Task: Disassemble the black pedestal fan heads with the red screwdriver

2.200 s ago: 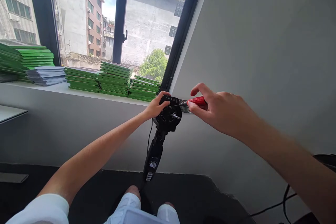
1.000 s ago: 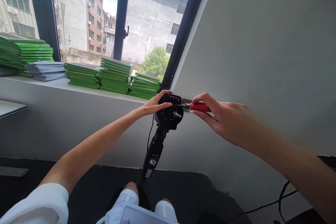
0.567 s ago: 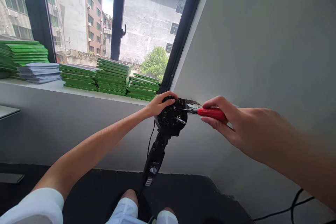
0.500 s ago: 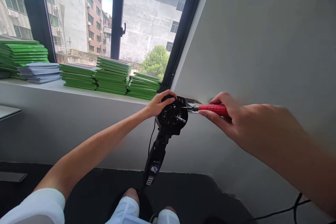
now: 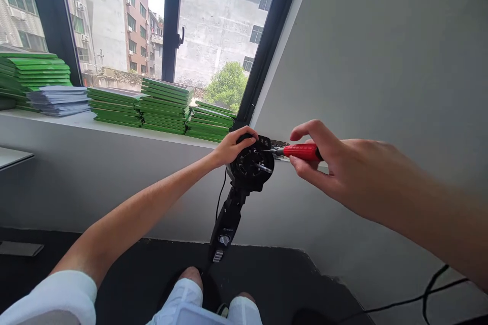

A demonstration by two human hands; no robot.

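In front of us, below the window's lower corner, a round black housing sits atop a black stem, its ribbed face turned toward us and a bright metal shaft jutting from the middle.

Our left hand reaches in with the forearm slanting upward; its fingers curl together over the housing's upper rim while the thumb lies across the front, clasping the edge between them.

Our right hand comes from the other side, wrist nearly level, with a red-handled screwdriver between thumb below and fingers above. The index finger arches clear of the textured grip; the remaining fingers are mostly hidden. The slim blade points at the housing's upper right; we cannot tell whether its tip touches.

Lower on the stem we see a silvery round knob and ridged, shiny buttons. Beyond, thin green-edged stacks and loose-looking white sheets line the smooth pale sill.
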